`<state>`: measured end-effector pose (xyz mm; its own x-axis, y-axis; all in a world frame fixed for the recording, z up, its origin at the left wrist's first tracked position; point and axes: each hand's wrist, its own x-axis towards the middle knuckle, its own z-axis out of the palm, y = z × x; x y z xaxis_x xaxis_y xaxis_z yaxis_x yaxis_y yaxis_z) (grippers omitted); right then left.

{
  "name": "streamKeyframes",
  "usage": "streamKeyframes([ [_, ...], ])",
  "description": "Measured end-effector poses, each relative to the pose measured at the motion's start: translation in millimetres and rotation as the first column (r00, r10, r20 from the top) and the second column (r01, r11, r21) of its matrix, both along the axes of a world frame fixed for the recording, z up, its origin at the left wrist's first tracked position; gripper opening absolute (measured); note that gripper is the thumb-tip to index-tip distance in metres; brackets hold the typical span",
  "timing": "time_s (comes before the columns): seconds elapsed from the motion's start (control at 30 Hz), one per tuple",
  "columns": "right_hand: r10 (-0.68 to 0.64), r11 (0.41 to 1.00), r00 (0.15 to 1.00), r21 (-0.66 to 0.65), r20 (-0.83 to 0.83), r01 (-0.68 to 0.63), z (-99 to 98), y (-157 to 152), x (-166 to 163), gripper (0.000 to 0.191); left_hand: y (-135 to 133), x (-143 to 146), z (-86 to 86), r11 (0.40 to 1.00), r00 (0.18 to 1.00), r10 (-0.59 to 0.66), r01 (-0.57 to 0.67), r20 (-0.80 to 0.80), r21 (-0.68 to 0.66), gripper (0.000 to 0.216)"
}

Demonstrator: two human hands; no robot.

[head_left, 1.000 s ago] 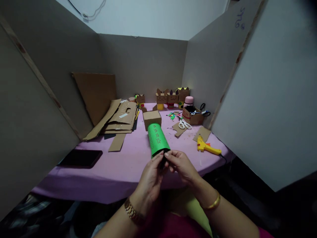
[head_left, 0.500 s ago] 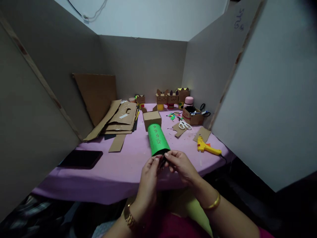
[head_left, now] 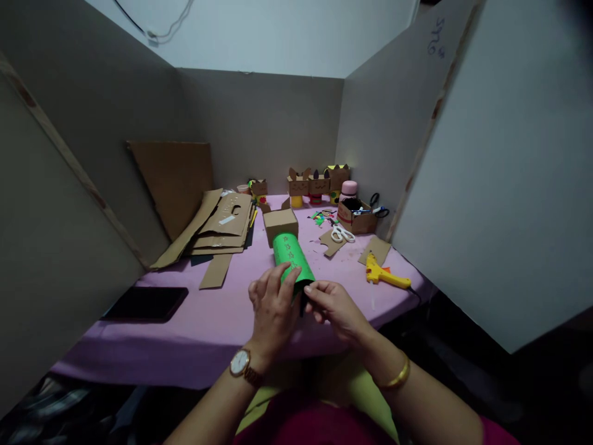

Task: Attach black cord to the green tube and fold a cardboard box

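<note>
Curving over the green cylinder, left fingers spread while right fingers pinch a thin dark piece.

A bright-green paper tube is lying on its side, displaying drawn stars. A brown cardboard box with ear-like flaps is adjoining the tube's far end, and a thin black piece is showing below the tube's near end.
</note>
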<state>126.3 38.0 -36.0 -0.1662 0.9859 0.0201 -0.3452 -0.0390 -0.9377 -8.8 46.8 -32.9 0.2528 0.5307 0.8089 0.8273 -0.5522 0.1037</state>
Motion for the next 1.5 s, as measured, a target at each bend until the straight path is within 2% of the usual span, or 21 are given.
streamKeyframes([
  [0.13,0.008,1.000,1.000,0.008,-0.004,-0.008,0.6,1,2,0.023,6,2,2.4,0.999,0.998,-0.002,0.003,-0.058,0.032,0.031],
  [0.47,0.026,1.000,1.000,-0.002,-0.004,-0.026,3.0,2,0,0.026,7,0,7.5,0.998,0.997,-0.040,0.043,-0.062,0.041,0.022],
  [0.83,0.045,0.999,0.999,-0.025,0.017,-0.045,0.7,2,1,0.027,10,0,9.4,0.995,0.994,-0.045,0.053,-0.097,0.090,0.021],
  [1.5,0.059,0.997,0.998,-0.040,0.011,-0.058,0.6,1,2,0.027,13,-3,9.4,0.992,0.987,-0.067,0.082,-0.149,0.095,0.021],
])
